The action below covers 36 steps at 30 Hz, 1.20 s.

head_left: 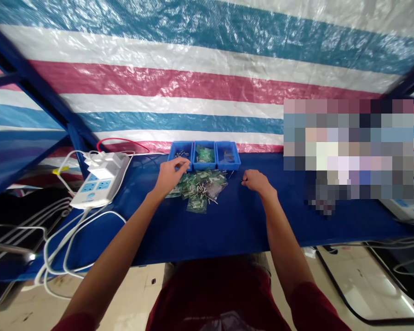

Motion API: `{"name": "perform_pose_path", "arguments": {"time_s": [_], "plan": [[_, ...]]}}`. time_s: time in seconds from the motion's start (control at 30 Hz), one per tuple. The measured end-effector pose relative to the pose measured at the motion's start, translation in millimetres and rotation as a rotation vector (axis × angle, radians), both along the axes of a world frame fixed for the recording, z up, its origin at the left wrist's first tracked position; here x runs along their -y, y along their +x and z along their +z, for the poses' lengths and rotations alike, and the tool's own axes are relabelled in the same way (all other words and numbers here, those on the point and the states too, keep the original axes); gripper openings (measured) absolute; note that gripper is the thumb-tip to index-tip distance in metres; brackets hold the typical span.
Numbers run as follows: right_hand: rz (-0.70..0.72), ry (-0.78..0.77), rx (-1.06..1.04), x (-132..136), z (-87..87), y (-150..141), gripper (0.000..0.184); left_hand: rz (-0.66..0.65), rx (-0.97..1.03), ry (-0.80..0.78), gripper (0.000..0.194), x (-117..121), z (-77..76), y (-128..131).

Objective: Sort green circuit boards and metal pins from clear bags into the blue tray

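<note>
My left hand (pixel 171 174) is over the front edge of the left blue bin (pixel 169 151), its thumb and fingers brought together. Whatever lies between those fingertips is too small to make out. Small metal pieces (pixel 182 154) lie inside that bin. To the right of the pile, my right hand (pixel 257 180) is closed above the table, with a tiny dark thing showing at its fingertips. Between my hands is a heap of small clear and greenish plastic bags (pixel 197 204). Loose screw-like metal pieces (pixel 203 189) lie on top of the heap.
The middle blue bin (pixel 204 166) holds green-tinted bags; the right blue bin (pixel 238 158) holds a few small pieces. A white power strip (pixel 94 195) with plugs and looping cables (pixel 69 243) occupies the left of the blue table (pixel 207 239). A pixelated area covers the right.
</note>
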State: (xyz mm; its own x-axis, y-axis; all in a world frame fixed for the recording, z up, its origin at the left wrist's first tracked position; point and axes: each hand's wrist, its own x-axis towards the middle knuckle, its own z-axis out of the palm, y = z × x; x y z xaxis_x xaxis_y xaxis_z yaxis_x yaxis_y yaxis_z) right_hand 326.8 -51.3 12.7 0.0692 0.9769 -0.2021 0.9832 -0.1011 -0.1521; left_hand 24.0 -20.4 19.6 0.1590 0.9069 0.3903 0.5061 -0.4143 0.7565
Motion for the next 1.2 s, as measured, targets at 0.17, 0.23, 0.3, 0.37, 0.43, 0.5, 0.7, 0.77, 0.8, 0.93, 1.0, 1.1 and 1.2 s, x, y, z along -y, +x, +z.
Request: {"name": "perform_pose_path", "arguments": {"time_s": [0.17, 0.23, 0.3, 0.37, 0.43, 0.5, 0.7, 0.77, 0.8, 0.93, 1.0, 1.1, 1.2], "plan": [[0.114, 0.068, -0.060, -5.9, -0.2, -18.4, 0.018, -0.025, 0.118, -0.043, 0.023, -4.0, 6.7, 4.2], [0.209, 0.173, -0.194, -12.1, 7.9, -29.2, 0.019, -0.015, 0.162, -0.076, 0.022, -6.7, 6.7, 4.3], [0.294, 0.318, -0.411, -20.6, 15.8, -43.6, 0.024, -0.016, 0.196, -0.109, 0.022, -10.0, 3.8, 4.5], [0.360, 0.441, -0.621, -29.7, 19.9, -60.6, 0.027, -0.019, 0.220, -0.138, 0.024, -13.7, -0.5, 5.2], [0.348, 0.471, -0.840, -37.0, 18.2, -77.3, 0.020, -0.017, 0.236, -0.163, 0.027, -17.2, -4.2, 6.1], [0.276, 0.434, -1.042, -40.4, 11.4, -90.4, 0.009, -0.020, 0.245, -0.180, 0.031, -19.9, -5.7, 7.0], [0.146, 0.438, -1.235, -34.4, -10.3, -100.3, 0.022, -0.183, 0.170, -0.236, 0.049, -14.9, -6.9, 13.1], [0.132, 0.472, -1.210, -32.4, -13.9, -100.3, 0.029, -0.209, 0.173, -0.215, 0.050, -9.0, -10.1, 15.8], [0.123, 0.484, -1.207, -31.9, -15.1, -100.9, 0.032, -0.205, 0.178, -0.199, 0.049, -6.2, -12.0, 16.7], [0.119, 0.467, -1.235, -31.5, -16.8, -106.5, 0.039, -0.135, 0.201, -0.103, 0.042, -0.4, -18.3, 17.4], [0.125, 0.443, -1.266, -31.4, -16.4, -109.6, 0.039, -0.090, 0.206, -0.050, 0.039, -0.4, -19.3, 16.6], [0.142, 0.428, -1.320, -30.7, -17.2, -112.2, 0.038, -0.065, 0.158, 0.000, 0.033, -0.5, -18.5, 15.8], [0.155, 0.438, -1.319, -30.3, -20.1, -112.0, 0.035, -0.071, 0.103, 0.045, 0.027, 1.1, -17.1, 16.5]]}}
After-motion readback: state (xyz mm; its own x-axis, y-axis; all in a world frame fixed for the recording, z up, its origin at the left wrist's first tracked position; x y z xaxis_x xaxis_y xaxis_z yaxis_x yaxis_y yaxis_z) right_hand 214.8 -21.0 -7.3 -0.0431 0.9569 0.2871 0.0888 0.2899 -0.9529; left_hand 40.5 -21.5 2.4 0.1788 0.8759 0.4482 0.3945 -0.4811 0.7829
